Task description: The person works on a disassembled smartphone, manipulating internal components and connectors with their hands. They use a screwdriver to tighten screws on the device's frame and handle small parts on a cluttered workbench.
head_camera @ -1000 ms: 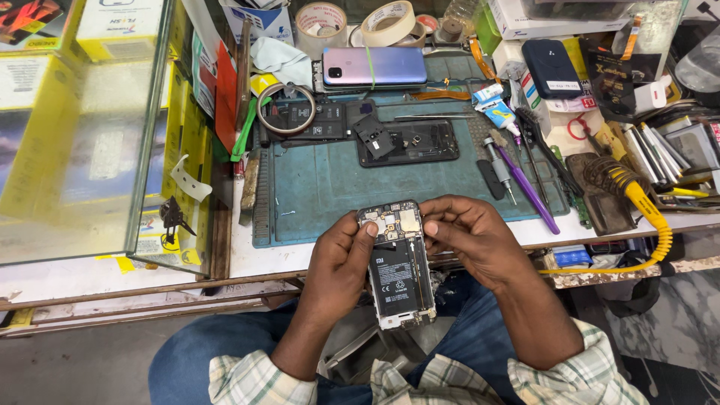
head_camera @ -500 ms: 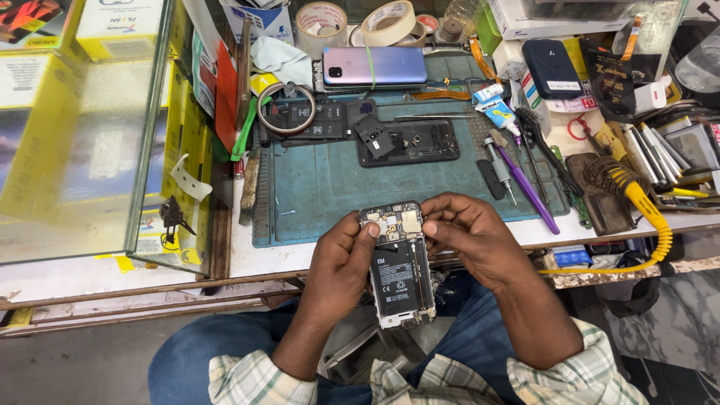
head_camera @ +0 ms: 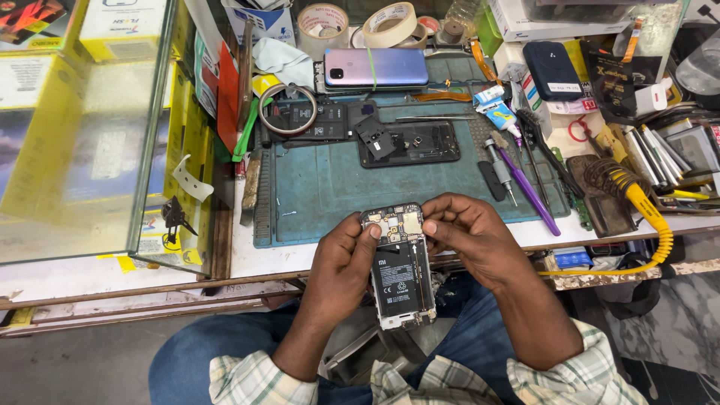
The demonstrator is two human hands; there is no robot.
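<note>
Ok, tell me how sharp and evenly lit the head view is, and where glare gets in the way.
Head view: even, soft light with only faint shadows; the opened phone between the left hand and right hand is sharp; reflections wash over the glass case, hiding much of its contents; straight edges bow slightly toward the frame borders.

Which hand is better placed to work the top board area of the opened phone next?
Probably the right hand: its fingertips sit at the top edge of the opened phone, by the exposed board. The left hand wraps the phone's left side, thumb on the upper corner, in a steadying grip.
</note>
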